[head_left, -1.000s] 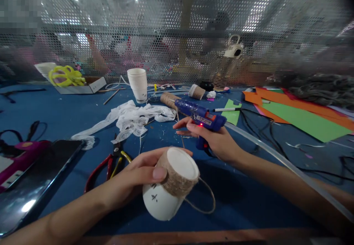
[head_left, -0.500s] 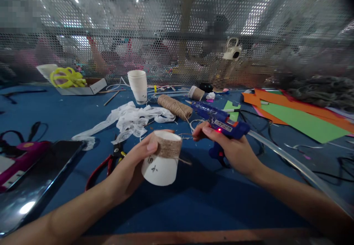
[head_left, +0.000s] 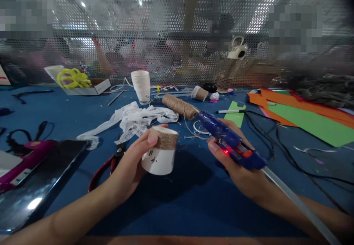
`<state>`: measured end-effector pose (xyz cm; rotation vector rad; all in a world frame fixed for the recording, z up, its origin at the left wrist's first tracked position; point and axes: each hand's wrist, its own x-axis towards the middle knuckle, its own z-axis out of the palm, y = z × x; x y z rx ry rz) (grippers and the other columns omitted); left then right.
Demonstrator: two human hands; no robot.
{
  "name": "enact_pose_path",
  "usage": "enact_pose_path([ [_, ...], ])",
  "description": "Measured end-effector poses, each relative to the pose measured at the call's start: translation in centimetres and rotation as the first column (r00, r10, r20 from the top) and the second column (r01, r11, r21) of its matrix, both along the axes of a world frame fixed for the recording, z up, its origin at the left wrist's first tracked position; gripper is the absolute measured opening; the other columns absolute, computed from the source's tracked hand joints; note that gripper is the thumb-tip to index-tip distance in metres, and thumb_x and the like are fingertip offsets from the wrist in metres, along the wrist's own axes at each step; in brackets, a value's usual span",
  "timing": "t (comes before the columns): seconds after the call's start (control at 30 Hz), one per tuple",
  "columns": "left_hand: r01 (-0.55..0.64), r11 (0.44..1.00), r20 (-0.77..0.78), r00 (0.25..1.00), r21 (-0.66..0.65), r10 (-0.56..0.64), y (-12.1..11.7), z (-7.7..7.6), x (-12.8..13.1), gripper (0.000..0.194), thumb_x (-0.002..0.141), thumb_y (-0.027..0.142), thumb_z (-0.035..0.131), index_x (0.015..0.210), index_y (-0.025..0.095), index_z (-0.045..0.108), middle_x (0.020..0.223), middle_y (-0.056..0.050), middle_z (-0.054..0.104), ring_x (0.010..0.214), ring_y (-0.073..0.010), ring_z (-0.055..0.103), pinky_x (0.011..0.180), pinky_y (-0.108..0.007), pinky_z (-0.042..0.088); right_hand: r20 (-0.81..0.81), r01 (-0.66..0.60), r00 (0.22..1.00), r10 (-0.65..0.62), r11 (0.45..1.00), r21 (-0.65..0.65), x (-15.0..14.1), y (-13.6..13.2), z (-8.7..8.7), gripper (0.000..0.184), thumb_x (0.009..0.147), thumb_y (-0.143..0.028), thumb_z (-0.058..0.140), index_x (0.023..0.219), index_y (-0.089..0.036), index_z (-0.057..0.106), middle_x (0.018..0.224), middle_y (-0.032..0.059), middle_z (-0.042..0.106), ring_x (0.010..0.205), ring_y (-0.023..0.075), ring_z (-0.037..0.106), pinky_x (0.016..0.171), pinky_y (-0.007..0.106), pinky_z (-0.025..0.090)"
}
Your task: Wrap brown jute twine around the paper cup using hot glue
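My left hand [head_left: 131, 165] is wrapped round an upturned white paper cup [head_left: 159, 158] whose upper part is bound in brown twine. The cup is held upside down just above the blue table [head_left: 182, 204]. My right hand [head_left: 239, 167] grips a blue hot glue gun [head_left: 231, 141] with a red light lit, its nozzle pointing up and left toward a twine spool [head_left: 179, 106]. A clear glue stick [head_left: 298, 204] trails back from the gun. Loose twine runs from the spool toward the cup.
Red-handled pliers [head_left: 106, 162] lie by my left wrist. White lace ribbon [head_left: 132, 119], a stack of paper cups [head_left: 141, 85], a second wrapped cup [head_left: 199, 93], coloured paper sheets [head_left: 301, 116], black cables [head_left: 279, 141], a dark tablet [head_left: 38, 178] and a mesh screen [head_left: 171, 31] surround the spot.
The cup has turned from tilted base-toward-me to upright upside down and moved up and left. The glue gun has swung right and lower, its nozzle now aimed away from the cup.
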<state>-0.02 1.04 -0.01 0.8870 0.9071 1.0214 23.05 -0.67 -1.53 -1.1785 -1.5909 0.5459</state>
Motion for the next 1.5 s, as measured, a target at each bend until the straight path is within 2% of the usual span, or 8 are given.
enact_pose_path([
  [0.13, 0.032, 0.999, -0.041, 0.999, 0.032, -0.03, -0.2, -0.1, -0.1, 0.056, 0.083, 0.042, 0.068, 0.135, 0.026, 0.06, 0.106, -0.005, 0.076, 0.079, -0.0216, 0.068, 0.061, -0.025, 0.052, -0.087, -0.027, 0.996, 0.019, 0.996, -0.087, 0.1, 0.1, -0.3, 0.019, 0.09, -0.04, 0.064, 0.106, -0.029, 0.063, 0.112, 0.0051, 0.068, 0.104, 0.0244, 0.066, 0.1, 0.043, 0.051],
  [0.3, 0.03, 0.997, -0.03, 0.999, 0.076, -0.027, -0.5, -0.1, 0.0, 0.052, 0.081, 0.041, 0.07, 0.128, 0.025, 0.061, 0.108, -0.008, 0.075, 0.083, -0.025, 0.071, 0.067, -0.029, 0.054, -0.192, -0.242, 0.961, 0.199, 0.942, -0.235, -0.3, -0.1, -0.5, 0.025, 0.092, -0.042, 0.063, 0.112, -0.027, 0.067, 0.116, 0.0038, 0.072, 0.108, 0.0211, 0.068, 0.104, 0.038, 0.051],
  [0.47, -0.064, 0.991, -0.001, 0.998, 0.116, 0.064, -0.1, 0.0, 0.0, 0.054, 0.083, 0.04, 0.069, 0.133, 0.027, 0.056, 0.109, -0.006, 0.073, 0.089, -0.0253, 0.071, 0.068, -0.028, 0.056, -0.335, -0.385, 0.898, 0.283, 0.876, -0.29, -0.4, -0.6, -0.3, 0.02, 0.095, -0.039, 0.061, 0.102, -0.021, 0.065, 0.086, 0.0037, 0.074, 0.078, 0.0169, 0.073, 0.07, 0.028, 0.062],
  [0.67, -0.134, 0.98, 0.046, 0.991, 0.149, 0.128, 0.2, -0.4, -0.2, 0.047, 0.086, 0.039, 0.065, 0.131, 0.028, 0.06, 0.113, -0.007, 0.073, 0.098, -0.0306, 0.069, 0.072, -0.032, 0.055, -0.368, -0.517, 0.835, 0.408, 0.81, -0.275, -0.4, -1.1, -0.2, 0.014, 0.093, -0.034, 0.063, 0.096, -0.021, 0.064, 0.087, 0.0039, 0.072, 0.063, 0.0128, 0.07, 0.052, 0.022, 0.059],
  [0.77, -0.141, 0.974, 0.059, 0.989, 0.176, 0.133, 0.1, -0.4, -0.2, 0.044, 0.087, 0.038, 0.064, 0.13, 0.026, 0.062, 0.114, -0.008, 0.072, 0.1, -0.0308, 0.068, 0.076, -0.034, 0.055, -0.31, -0.463, 0.87, 0.383, 0.85, -0.251, -0.4, -1.2, -0.2, 0.015, 0.092, -0.033, 0.064, 0.104, -0.025, 0.064, 0.091, 0.0042, 0.071, 0.063, 0.0149, 0.071, 0.05, 0.025, 0.06],
  [0.97, -0.117, 0.975, 0.078, 0.991, 0.186, 0.104, 0.3, -0.2, -0.1, 0.042, 0.087, 0.039, 0.062, 0.126, 0.022, 0.066, 0.111, -0.008, 0.073, 0.102, -0.0294, 0.067, 0.077, -0.032, 0.055, -0.079, -0.176, 0.983, 0.167, 0.977, -0.117, 0.1, -1.1, 0.0, 0.027, 0.09, -0.035, 0.066, 0.116, -0.034, 0.059, 0.113, 0.0041, 0.06, 0.071, 0.017, 0.07, 0.064, 0.034, 0.059],
  [1.17, -0.15, 0.988, 0.06, 0.987, 0.047, 0.147, 0.7, 0.2, 0.2, 0.038, 0.09, 0.039, 0.059, 0.124, 0.023, 0.065, 0.104, -0.006, 0.074, 0.093, -0.0256, 0.068, 0.072, -0.029, 0.055, 0.039, -0.25, 0.966, 0.257, 0.96, -0.127, 0.5, -1.0, 0.2, 0.01, 0.093, -0.036, 0.06, 0.088, -0.027, 0.061, 0.08, 0.0015, 0.061, 0.064, 0.0171, 0.059, 0.058, 0.033, 0.05],
  [1.5, -0.1, 0.981, 0.121, 0.989, 0.167, 0.08, 0.4, -0.2, -0.3, 0.032, 0.09, 0.037, 0.058, 0.12, 0.028, 0.066, 0.105, -0.003, 0.071, 0.09, -0.0222, 0.065, 0.071, -0.027, 0.053, 0.165, -0.248, 0.95, 0.263, 0.963, -0.109, 0.3, -0.8, 0.4, 0.015, 0.088, -0.027, 0.062, 0.074, -0.024, 0.057, 0.063, -0.0023, 0.056, 0.057, 0.0135, 0.053, 0.056, 0.028, 0.044],
])
